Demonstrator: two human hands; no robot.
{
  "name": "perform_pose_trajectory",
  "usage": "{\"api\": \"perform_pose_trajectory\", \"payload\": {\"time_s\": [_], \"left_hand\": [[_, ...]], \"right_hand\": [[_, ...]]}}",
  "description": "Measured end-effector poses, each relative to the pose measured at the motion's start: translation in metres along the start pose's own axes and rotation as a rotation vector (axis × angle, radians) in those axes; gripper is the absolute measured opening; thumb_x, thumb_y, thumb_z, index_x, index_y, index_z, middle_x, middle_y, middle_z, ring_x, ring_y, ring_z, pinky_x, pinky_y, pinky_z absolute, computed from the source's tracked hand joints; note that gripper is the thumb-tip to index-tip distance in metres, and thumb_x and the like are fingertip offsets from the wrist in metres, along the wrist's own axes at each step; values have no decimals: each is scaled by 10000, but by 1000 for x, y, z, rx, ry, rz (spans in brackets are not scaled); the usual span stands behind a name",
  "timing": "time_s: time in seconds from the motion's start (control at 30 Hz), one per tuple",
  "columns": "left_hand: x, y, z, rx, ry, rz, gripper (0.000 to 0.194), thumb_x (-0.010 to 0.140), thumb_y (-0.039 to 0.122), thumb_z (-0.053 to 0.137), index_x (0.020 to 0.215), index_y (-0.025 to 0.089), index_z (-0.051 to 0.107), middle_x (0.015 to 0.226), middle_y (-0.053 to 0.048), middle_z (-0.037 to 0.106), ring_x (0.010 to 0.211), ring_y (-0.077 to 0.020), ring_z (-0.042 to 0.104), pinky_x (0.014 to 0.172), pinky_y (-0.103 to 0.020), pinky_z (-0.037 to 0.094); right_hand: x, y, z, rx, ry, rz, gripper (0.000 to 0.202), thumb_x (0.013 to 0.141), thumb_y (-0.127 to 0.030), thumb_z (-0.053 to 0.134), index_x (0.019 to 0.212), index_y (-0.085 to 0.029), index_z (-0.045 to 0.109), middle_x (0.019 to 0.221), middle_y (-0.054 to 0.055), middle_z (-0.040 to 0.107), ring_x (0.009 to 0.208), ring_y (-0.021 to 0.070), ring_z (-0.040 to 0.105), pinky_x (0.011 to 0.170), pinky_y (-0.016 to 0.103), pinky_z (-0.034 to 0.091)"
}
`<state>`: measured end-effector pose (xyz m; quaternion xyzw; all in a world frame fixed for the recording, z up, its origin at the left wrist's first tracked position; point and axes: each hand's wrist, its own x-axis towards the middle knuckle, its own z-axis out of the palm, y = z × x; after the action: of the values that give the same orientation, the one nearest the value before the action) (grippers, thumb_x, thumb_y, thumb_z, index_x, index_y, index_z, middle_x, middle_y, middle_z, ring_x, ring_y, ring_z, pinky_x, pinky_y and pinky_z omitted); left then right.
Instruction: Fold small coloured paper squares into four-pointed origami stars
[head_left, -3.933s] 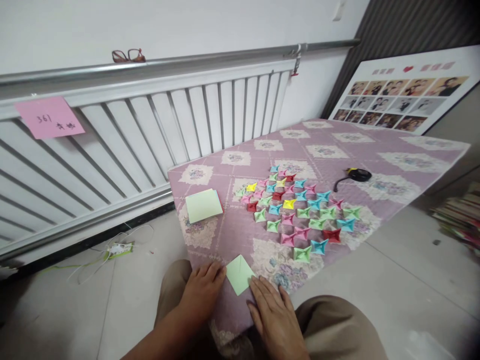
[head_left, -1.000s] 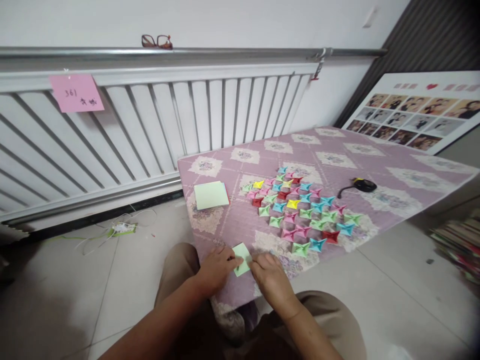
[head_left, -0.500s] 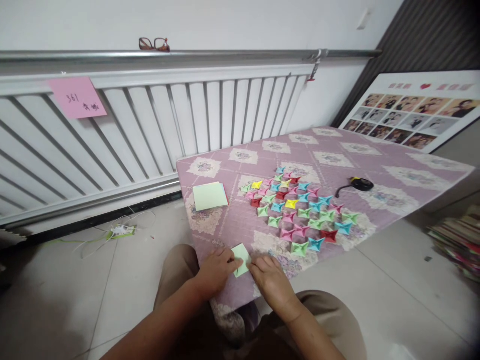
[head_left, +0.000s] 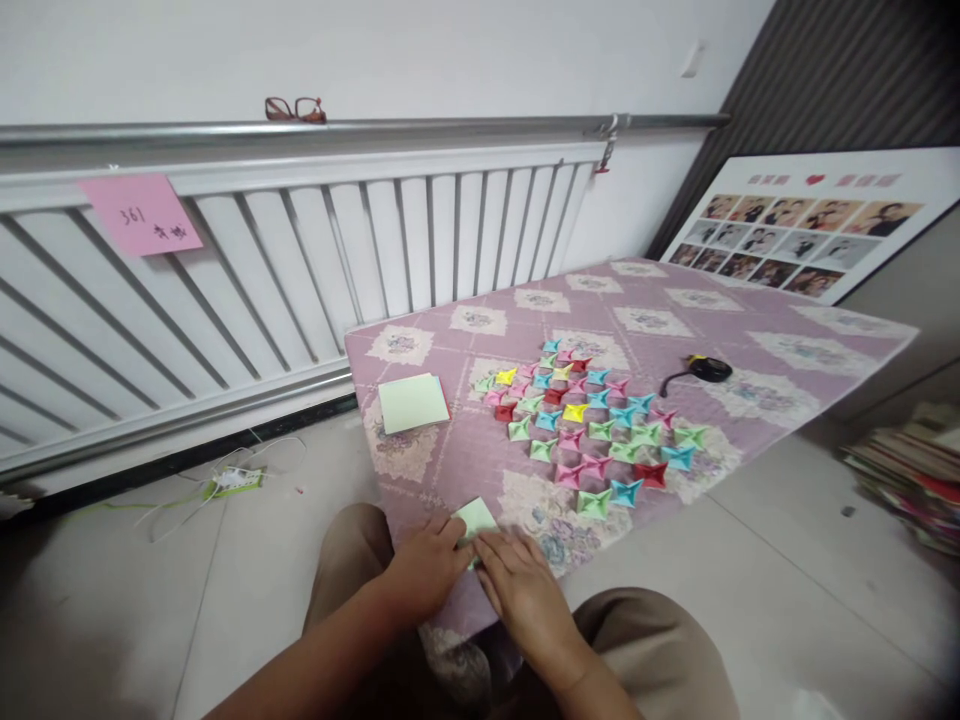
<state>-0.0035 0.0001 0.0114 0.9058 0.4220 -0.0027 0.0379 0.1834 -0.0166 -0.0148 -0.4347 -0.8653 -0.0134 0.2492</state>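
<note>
A pale green square of origami paper (head_left: 478, 513) lies at the table's near corner, partly covered by my hands. My left hand (head_left: 427, 562) holds the paper's left side, its fingers curled and the thumb reaching in over the sheet. My right hand (head_left: 525, 590) presses on the lower right part, fingers together, its tips close to the left thumb. The fold under the fingertips is hidden. Beyond my hands stand several rows of small folded paper stars, among them a green one (head_left: 594, 504), a blue one (head_left: 625, 492) and a red one (head_left: 650, 474).
A stack of square paper (head_left: 413, 403) lies at the table's left side. On the flowered tablecloth (head_left: 480, 450), a black corded object (head_left: 709, 369) rests to the right. The white radiator (head_left: 390, 240) borders the far side. A photo board (head_left: 795, 230) leans at the back right.
My right hand has moved left over the paper, its fingertips now meeting the left thumb and covering more of the sheet. The camera view has shifted slightly.
</note>
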Motion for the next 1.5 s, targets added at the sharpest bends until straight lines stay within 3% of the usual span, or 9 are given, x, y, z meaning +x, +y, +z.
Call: {"api": "perform_pose_trajectory", "payload": {"time_s": [0.17,0.5,0.73,0.9,1.07,1.13,1.2,1.4,1.5], "left_hand": [[-3,-2,3,4,-8,24,314,912,265,467,1224,244,497,1137,-97,507,985,-235,503,802,-359,488],[-26,-11,36,-7,167,71,353,912,358,512,1262,312,494,1332,-76,463,1175,-256,463,950,-399,436],[-26,-11,35,3,259,84,351,897,309,544,1245,338,513,1292,-51,512,1191,-248,457,963,-412,429],[-25,-12,32,-30,286,78,342,887,257,554,1220,334,539,1277,-47,522,1207,-233,443,1017,-404,386],[-22,-12,32,-64,230,68,363,887,233,535,1230,351,525,1269,-45,528,1204,-240,440,1000,-421,392],[-21,-13,33,-86,206,57,388,882,214,533,1242,359,514,1281,-41,519,1217,-244,426,1007,-429,378],[-21,-13,34,-126,187,41,405,872,192,538,1237,366,517,1292,-34,509,1227,-243,415,1018,-433,359],[-12,-18,18,-394,123,-25,464,830,94,484,1248,293,513,1208,-31,566,1110,-193,503,961,-356,402],[3,-20,4,-513,116,-173,430,822,128,495,1242,224,502,1159,-52,579,1038,-174,535,909,-305,431]], "right_hand": [[-8,-3,9,14,-30,75,304,914,-256,487,1209,-220,553,1191,52,638,1095,214,568,997,431,329],[6,-14,3,15,-201,215,431,791,-355,655,1200,-257,562,1175,58,636,1095,281,543,1020,527,235],[-17,-3,5,-92,-95,98,462,826,-341,599,1264,-238,498,1247,52,604,1134,247,518,1039,455,152],[-37,3,6,-151,-38,118,482,834,-361,580,1291,-258,468,1256,35,604,1146,252,505,1025,458,127],[-15,0,-3,-65,-25,259,235,855,-299,568,1087,-313,595,1095,-12,674,1043,228,561,978,444,205],[1,0,-7,-25,-45,371,90,867,-285,555,898,-290,640,936,-14,688,938,211,589,939,428,255],[14,1,-10,-19,-82,452,112,842,-260,582,738,-239,618,813,4,664,857,205,591,880,397,301],[35,6,-12,32,-169,595,125,771,-205,618,882,-229,567,868,14,659,894,212,592,765,339,315],[40,7,-16,46,-256,643,154,756,-221,622,897,-231,563,921,25,662,927,223,592,749,339,308]]}}
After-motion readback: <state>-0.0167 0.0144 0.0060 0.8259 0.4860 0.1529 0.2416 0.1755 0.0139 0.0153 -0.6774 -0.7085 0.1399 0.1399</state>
